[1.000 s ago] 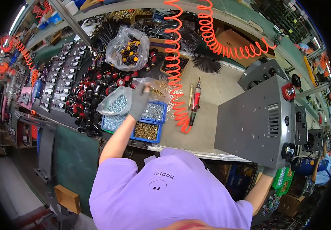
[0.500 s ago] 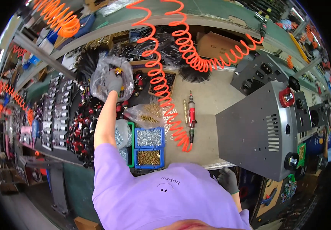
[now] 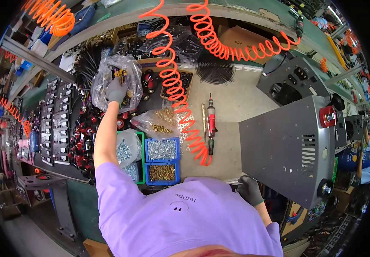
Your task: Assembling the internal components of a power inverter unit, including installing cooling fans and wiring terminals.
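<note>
Far out on the left of our bench lie rows of dark grey metal parts [image 3: 58, 124], and beside them a crowd of red and black knobs [image 3: 82, 147]. Our left hand [image 3: 116, 91], in a grey glove, is stretched well forward into a clear plastic bag [image 3: 117, 81] of yellow and red connectors; the fingers look curled into the bag's mouth, closing on something inside, though what exactly they pinch we cannot tell. As we judge it, the step goes best if we keep the bag's mouth open and upright, so nothing spills among the knobs, and lift out only what the fingers can hold cleanly.

Just below our forearm sits a bag of silver screws [image 3: 127, 147] in a green tray [image 3: 141, 158], then two blue bins, one of silver washers [image 3: 162, 150] and one of brass screws [image 3: 162, 172]. A second clear bag with brass fittings [image 3: 161, 122] lies above them. The orange coiled air hose [image 3: 180, 103] hangs down to a red pneumatic screwdriver [image 3: 211, 124] lying on the benchtop [image 3: 232, 141]; we should keep our sleeve clear of that coil.

On the right, our right hand [image 3: 250, 190], also gloved, rests with fingers bent over the bench's near edge, just beside the grey metal machine housing [image 3: 285, 150].
</note>
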`<state>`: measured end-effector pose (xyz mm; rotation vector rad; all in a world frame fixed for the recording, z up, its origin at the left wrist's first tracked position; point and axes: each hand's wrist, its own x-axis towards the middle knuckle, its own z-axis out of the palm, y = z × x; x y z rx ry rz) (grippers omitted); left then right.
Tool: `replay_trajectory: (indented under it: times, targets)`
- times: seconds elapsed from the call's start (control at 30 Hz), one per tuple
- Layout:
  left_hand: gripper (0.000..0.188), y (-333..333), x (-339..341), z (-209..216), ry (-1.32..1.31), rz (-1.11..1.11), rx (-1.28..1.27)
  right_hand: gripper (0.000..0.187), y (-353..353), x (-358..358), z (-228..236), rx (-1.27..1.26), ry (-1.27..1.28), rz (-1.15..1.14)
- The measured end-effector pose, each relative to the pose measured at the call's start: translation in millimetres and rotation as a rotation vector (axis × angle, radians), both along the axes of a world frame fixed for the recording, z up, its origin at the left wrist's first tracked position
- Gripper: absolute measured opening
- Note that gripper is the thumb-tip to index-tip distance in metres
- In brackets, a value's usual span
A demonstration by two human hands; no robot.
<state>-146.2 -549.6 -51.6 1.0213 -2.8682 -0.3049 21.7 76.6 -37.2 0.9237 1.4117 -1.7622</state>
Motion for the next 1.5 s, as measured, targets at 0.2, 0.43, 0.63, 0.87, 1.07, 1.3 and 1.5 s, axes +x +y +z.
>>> replay_trajectory:
  times: [0.2, 0.43, 0.63, 0.87, 1.07, 1.3, 1.5]
  targets:
    - [0.033, -1.6, 8.2, -5.2, 0.141, -0.146, -0.143, 0.016, 2.1, -9.2, -10.8, 0.06, -0.075, 0.018]
    - [0.019, 69.9, 14.5, 25.2, 0.607, -0.506, -0.004, 0.017, 2.8, -10.0, -20.9, 0.058, -0.07, 0.061]
    - [0.023, 106.1, 44.0, -49.1, 0.081, -0.63, 0.312, 0.015, -1.2, -19.4, -27.1, 0.001, -0.079, 0.034]
    - [0.02, 89.3, 57.6, 33.3, 0.715, -0.557, -0.337, 0.019, 6.2, -16.6, -34.8, 0.046, -0.101, 0.098]
    - [0.021, -61.3, 55.3, 30.9, 1.135, 0.278, -0.457, 0.02, -0.6, -30.7, -35.6, 0.051, -0.155, 0.052]
    - [0.048, -235.5, 82.7, -92.3, 0.157, 0.441, -0.023, 0.018, -18.0, -42.8, -20.2, 0.111, -0.084, 0.046]
    - [0.047, -238.2, -7.2, -127.7, 0.271, 0.438, 0.126, 0.019, -29.7, -37.0, -17.4, 0.122, -0.083, -0.004]
